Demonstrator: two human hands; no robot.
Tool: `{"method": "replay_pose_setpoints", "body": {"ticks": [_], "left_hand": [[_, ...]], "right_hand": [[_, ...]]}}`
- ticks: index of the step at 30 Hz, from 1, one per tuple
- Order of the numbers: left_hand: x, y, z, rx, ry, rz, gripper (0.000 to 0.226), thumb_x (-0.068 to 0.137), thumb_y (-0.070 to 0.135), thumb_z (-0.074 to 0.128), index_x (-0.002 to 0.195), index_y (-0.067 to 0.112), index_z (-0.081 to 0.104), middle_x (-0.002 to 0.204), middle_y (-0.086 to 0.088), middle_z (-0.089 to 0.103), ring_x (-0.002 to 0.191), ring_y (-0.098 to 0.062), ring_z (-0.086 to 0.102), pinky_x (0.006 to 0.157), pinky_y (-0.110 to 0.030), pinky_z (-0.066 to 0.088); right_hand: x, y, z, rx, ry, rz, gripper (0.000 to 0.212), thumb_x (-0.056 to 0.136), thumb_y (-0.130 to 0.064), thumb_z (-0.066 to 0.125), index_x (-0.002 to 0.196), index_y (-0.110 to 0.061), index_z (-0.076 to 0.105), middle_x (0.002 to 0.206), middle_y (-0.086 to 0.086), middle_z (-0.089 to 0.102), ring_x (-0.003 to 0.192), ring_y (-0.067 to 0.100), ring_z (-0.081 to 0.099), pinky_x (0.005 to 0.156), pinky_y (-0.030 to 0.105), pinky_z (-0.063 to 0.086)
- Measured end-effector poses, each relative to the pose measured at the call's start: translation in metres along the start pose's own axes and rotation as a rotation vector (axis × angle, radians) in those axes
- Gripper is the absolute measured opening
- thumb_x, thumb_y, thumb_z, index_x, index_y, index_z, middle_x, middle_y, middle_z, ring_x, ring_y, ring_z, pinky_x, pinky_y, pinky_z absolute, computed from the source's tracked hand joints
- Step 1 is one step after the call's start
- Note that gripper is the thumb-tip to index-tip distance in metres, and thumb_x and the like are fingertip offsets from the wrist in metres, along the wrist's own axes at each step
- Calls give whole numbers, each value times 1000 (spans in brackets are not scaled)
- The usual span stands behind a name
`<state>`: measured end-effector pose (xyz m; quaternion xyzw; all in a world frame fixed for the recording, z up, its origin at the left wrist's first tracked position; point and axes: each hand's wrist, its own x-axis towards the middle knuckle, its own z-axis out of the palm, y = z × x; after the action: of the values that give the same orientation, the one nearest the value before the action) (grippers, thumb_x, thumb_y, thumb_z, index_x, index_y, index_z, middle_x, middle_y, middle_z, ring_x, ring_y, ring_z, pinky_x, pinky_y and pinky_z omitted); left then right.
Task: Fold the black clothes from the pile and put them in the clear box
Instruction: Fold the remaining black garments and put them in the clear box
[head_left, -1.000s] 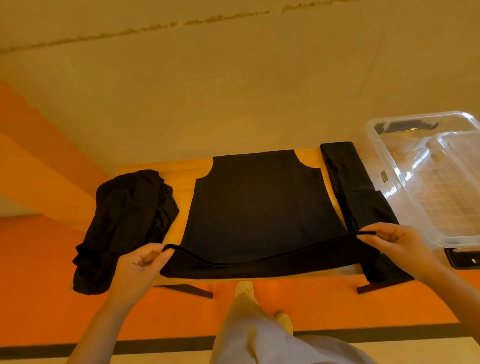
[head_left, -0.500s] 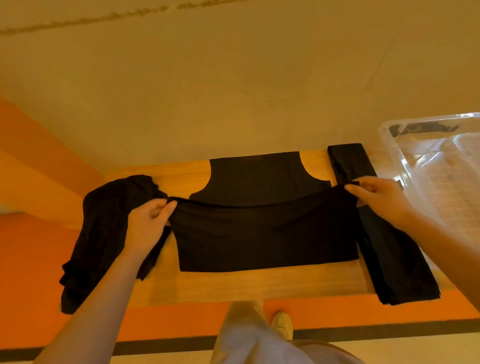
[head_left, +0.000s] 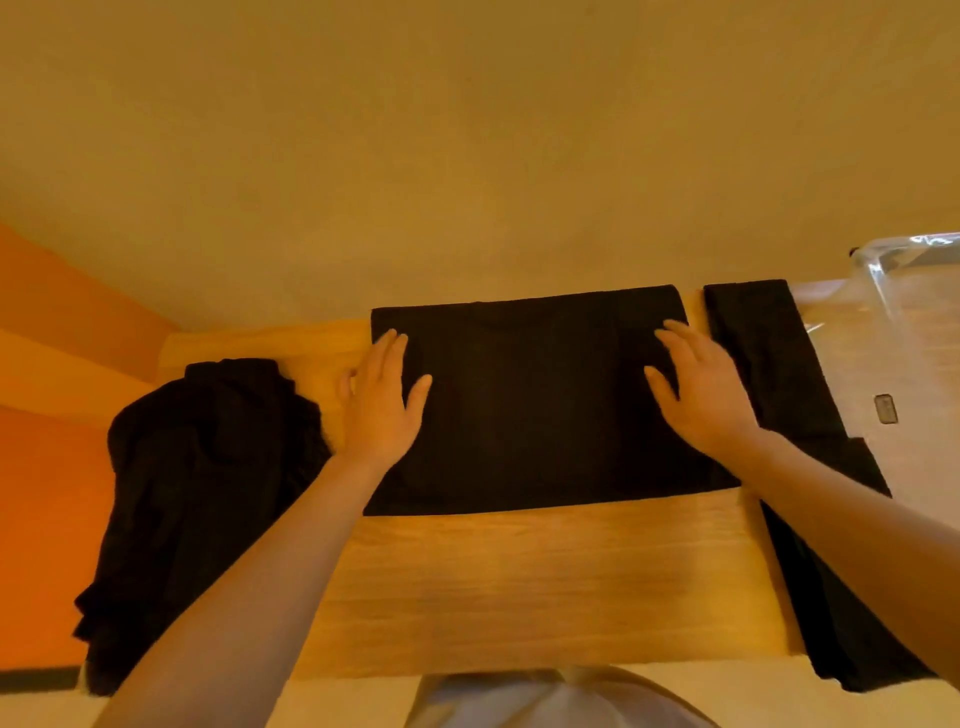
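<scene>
One garment (head_left: 540, 405) lies folded into a flat rectangle at the centre of the wooden surface (head_left: 545, 582), its far edge at the surface's 12 o'clock edge.

My left hand (head_left: 382, 402) rests flat on the garment's 9 o'clock edge, fingers straight and together, thumb spread; part of the palm overhangs onto bare wood. My right hand (head_left: 701, 395) rests flat on the garment toward its 3 o'clock edge, fingers straight, thumb spread. Neither grip is clamped: both are apart and pressing with the palm side down.

Count of black cloth items in view: three.
1. The folded garment under both hands.
2. One crumpled pile (head_left: 202, 499) at 9 o'clock, draped over the surface's edge. I cannot tell how many pieces it contains.
3. One long folded strip (head_left: 779, 374) at 3 o'clock, just beside the garment and apart from it, running from the far edge to past the near edge; my right forearm crosses it.

One clear box (head_left: 914, 332) stands at 2 o'clock, cut off by the frame edge. A small dark label (head_left: 885, 409) sits on its near side; its writing is too small to read.
</scene>
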<state>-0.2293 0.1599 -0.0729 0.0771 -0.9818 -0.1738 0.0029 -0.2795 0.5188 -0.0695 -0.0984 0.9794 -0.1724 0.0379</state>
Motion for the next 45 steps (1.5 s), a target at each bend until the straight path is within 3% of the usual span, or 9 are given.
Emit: {"method": "replay_pose_setpoints", "body": {"ticks": [3,6,8,17,29,33,41,45], "left_hand": [[-43,-4,21,158,-110,190,60,99,51,28,151,20,25,160,-1,16,147,-17,11,115,-42,14],[-74,-15,34,215,-183,202,62,99,54,16,153,24,15,161,2,6,148,-16,0,118,-42,6],[-89,-27,36,266,-194,179,61,100,54,11,153,24,9,161,2,1,148,-16,-5,119,-43,5],[-145,-42,31,304,-195,176,62,100,53,15,153,21,16,161,-3,12,149,-20,4,118,-44,9],[-239,-35,34,280,-199,142,64,99,56,20,153,23,19,161,-1,11,148,-20,6,118,-42,3],[-220,-20,25,226,-144,131,61,100,52,20,152,21,20,161,-3,12,148,-21,6,118,-42,4],[-97,20,32,201,-144,119,58,101,49,14,153,22,16,161,-1,8,148,-15,0,119,-38,-1],[-37,25,28,218,-184,87,55,103,43,18,153,20,16,161,-1,7,148,-16,-1,119,-40,1]], "right_hand": [[-44,3,30,-131,-98,-104,57,99,-45,31,149,-16,28,158,4,20,146,21,16,119,44,15],[-81,9,47,-194,-153,-96,59,99,-50,16,152,-24,13,161,-2,5,148,15,-2,121,37,1],[-99,14,52,-202,-164,-54,59,100,-52,11,152,-25,11,161,-2,4,148,15,-5,120,36,-4],[-156,13,54,-236,-170,-30,59,100,-53,10,153,-28,5,161,-3,-1,148,15,-8,119,39,-3],[-236,17,50,-190,-167,-82,59,101,-51,17,152,-22,20,161,1,14,148,19,6,119,41,5],[-218,4,44,-158,-159,-117,58,101,-50,19,152,-22,20,161,0,11,149,17,4,119,40,4],[-91,-32,48,-160,-175,-133,65,94,-56,3,151,-25,5,160,-4,-2,147,12,-9,119,34,-4],[-40,-39,48,-171,-188,-63,59,101,-47,17,153,-20,6,161,-1,-2,146,13,-11,118,33,-8]]}}
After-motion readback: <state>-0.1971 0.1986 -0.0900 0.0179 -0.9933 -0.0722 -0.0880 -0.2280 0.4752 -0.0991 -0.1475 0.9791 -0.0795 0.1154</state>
